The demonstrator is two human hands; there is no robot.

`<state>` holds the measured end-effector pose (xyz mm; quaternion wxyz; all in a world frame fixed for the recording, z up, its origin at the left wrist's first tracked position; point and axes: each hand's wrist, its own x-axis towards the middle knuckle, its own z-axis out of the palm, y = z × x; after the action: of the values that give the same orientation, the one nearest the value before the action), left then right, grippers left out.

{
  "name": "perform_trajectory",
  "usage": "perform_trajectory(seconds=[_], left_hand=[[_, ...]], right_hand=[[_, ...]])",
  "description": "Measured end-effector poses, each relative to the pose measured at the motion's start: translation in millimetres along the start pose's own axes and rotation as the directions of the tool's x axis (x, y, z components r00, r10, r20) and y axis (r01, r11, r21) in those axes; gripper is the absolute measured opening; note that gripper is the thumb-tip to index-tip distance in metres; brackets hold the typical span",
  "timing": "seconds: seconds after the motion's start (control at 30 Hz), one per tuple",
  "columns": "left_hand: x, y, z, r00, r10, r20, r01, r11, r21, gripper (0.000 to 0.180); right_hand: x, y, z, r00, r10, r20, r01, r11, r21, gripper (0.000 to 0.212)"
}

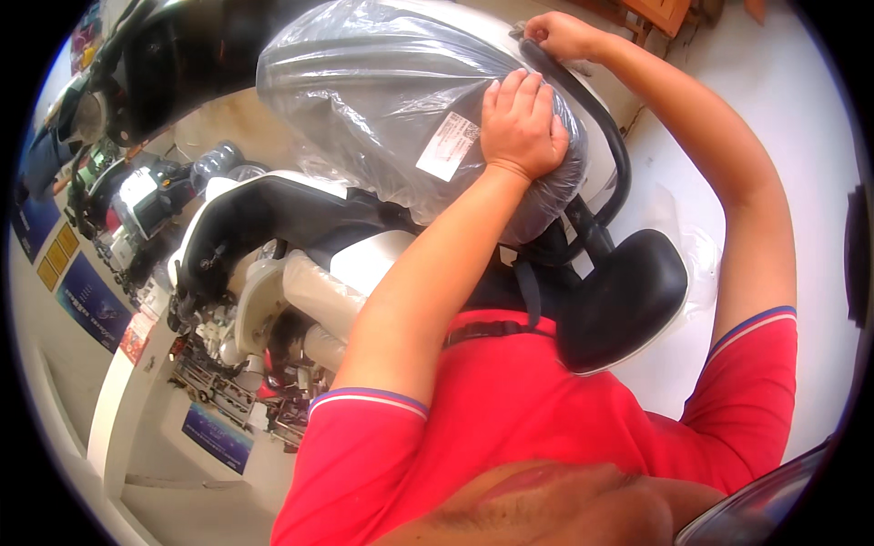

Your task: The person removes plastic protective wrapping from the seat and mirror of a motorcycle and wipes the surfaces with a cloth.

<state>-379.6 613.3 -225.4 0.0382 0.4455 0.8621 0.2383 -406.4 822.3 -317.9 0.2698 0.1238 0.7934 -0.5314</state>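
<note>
Head view, wrapped seat point(391, 100) beneath unclenched left grip point(523, 126), closure of right grip point(557, 38) unclear

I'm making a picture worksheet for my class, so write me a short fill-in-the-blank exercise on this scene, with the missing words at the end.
1. The left hand lies on a seat wrapped in clear ____.
2. The rectangular label beside that hand has a background coloured ____.
3. The right hand is at the upper end of a curved rail coloured ____.
4. The person's shirt is mainly ____.

Missing words: plastic; white; black; red.
</note>
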Motion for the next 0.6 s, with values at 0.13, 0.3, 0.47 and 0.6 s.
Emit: perform_trajectory(seconds=[0.13,0.3,0.47,0.6], left_hand=[[2.5,3.8,1.8,1.000,-0.010,-0.025,0.008,0.999,-0.052,0.038],[2.6,0.7,-0.7,0.997,-0.038,-0.064,0.030,0.992,-0.120,0.036],[2.3,0.0,-0.5,0.995,-0.027,-0.096,0.016,0.993,-0.113,0.035],[8.0,6.4,0.1,0.993,0.001,-0.116,-0.020,0.987,-0.159,0.033]], right_hand=[[38.7,8.3,-2.0,0.988,0.136,0.066,-0.143,0.985,0.102,0.028],[123.0,-63.5,14.0,0.998,0.017,-0.053,-0.011,0.993,0.120,0.029],[189.1,-109.6,32.7,0.987,-0.121,-0.102,0.130,0.987,0.091,0.031],[188.2,-76.6,18.1,0.975,-0.116,-0.190,0.119,0.993,0.005,0.028]])
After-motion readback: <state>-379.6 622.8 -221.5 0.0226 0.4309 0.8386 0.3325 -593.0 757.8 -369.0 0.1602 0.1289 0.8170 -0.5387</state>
